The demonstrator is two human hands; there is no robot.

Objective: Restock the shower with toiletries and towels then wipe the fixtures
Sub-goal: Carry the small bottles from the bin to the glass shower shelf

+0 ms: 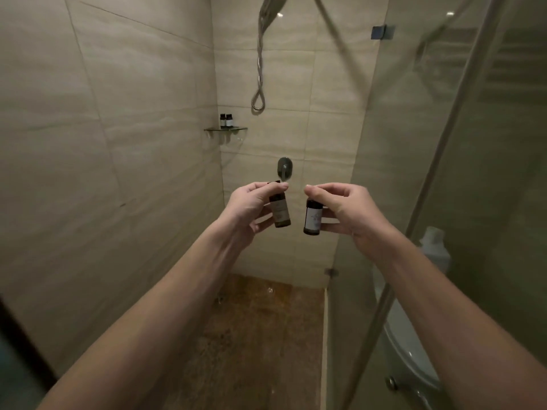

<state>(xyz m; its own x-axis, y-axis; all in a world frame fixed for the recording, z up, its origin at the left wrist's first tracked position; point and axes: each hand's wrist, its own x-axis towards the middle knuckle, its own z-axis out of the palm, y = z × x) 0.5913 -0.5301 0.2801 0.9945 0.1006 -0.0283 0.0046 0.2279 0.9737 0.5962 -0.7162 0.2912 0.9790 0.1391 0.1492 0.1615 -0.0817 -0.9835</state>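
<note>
From the head camera we reach both bare arms into the shower, our left hand [251,207] gripping a small dark bottle [279,211] by its cap end and our right hand [344,210] pinching a second bottle [313,217] at its top, the two hanging upright just beside each other, apart, in front of the mixer handle [284,168]. Well beyond them a glass corner shelf [226,130] carries two more little bottles [226,120] standing side by side (labels too small to read), with the hose [260,78] looping down from the shower head [270,7] above, the brown floor [266,321] below and the glass door [444,173] on our right.
</note>
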